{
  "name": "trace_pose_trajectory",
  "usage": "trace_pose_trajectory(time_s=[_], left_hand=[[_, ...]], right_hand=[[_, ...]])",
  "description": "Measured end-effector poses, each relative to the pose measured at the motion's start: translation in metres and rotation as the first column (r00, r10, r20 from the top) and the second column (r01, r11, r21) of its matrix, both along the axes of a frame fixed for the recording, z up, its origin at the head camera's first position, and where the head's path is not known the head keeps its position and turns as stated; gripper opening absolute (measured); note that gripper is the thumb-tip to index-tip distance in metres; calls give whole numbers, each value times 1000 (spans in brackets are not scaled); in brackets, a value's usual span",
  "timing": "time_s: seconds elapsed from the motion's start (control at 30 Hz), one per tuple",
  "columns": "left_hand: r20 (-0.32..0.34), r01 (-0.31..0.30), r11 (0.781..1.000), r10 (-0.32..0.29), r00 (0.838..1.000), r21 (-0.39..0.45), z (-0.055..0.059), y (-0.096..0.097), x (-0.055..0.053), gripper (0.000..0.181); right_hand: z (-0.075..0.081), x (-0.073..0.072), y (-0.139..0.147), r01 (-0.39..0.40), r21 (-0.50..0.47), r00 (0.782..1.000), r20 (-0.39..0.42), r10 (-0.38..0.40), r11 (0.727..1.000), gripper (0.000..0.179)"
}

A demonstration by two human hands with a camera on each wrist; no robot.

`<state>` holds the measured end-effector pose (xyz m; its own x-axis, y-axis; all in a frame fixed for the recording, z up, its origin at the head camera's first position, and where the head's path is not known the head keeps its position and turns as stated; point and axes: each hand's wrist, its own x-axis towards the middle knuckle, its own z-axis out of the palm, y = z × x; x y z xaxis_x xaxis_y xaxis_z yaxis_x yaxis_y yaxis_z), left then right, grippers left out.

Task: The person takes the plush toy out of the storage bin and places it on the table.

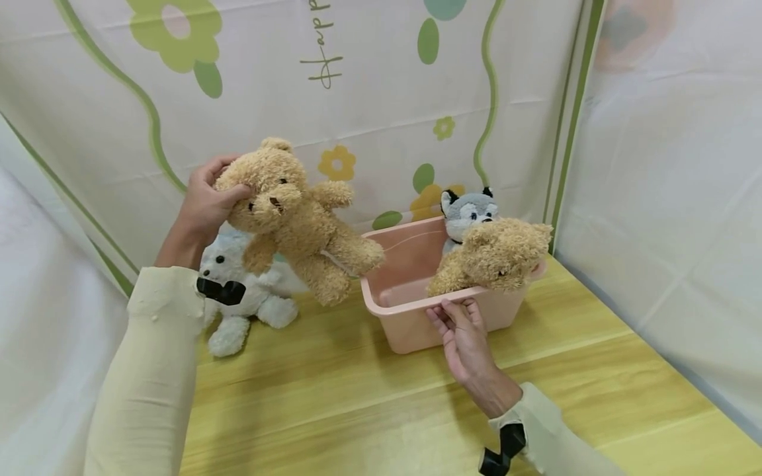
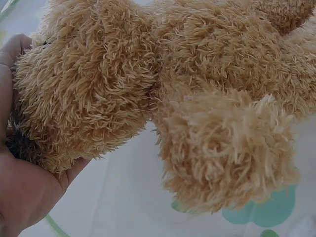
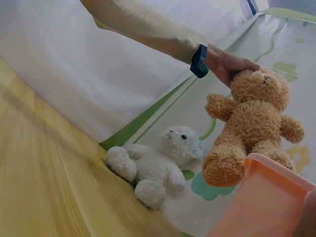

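My left hand grips the head of a tan teddy bear and holds it in the air, left of a pink plastic bin. The left wrist view is filled by that tan teddy bear, with my left hand round its head. In the right wrist view the tan teddy bear hangs from my left hand beside the pink bin. My right hand holds the bin's near rim with its fingers. A second tan bear and a grey husky toy lie in the bin.
A white plush bear sits on the yellow wooden table behind my left sleeve, against a flowered backdrop. The white plush bear also shows in the right wrist view. White fabric walls close in both sides.
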<state>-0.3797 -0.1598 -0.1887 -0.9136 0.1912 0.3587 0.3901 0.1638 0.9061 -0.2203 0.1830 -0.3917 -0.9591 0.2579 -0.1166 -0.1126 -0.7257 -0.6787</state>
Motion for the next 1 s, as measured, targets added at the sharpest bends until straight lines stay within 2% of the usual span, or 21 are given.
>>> trace_pose_trajectory(time_s=[0.13,0.23,0.47,0.8,0.9,1.0], left_hand=[[16,-28,1000,28,999,9,-6,-9,-2,44],[32,-47,998,46,998,47,-11,-15,-2,43],[42,-69,995,67,997,66,-23,-25,-3,41],[76,-101,986,91,993,134,-40,-46,-8,34],[82,-101,993,95,992,68,-45,-48,-11,36],[66,-104,992,108,992,-67,-50,-45,-15,41]], right_hand=[[1,0,-1,-4,7,1000,-4,4,1000,12],[1,0,-1,-2,11,1000,-12,2,1000,12],[1,1,0,2,14,1000,-1,-2,1000,12],[0,0,-2,6,8,1000,-1,-6,1000,13],[0,0,-1,10,0,1000,1,-10,1000,13],[0,0,-1,12,-1,1000,3,-12,1000,13]])
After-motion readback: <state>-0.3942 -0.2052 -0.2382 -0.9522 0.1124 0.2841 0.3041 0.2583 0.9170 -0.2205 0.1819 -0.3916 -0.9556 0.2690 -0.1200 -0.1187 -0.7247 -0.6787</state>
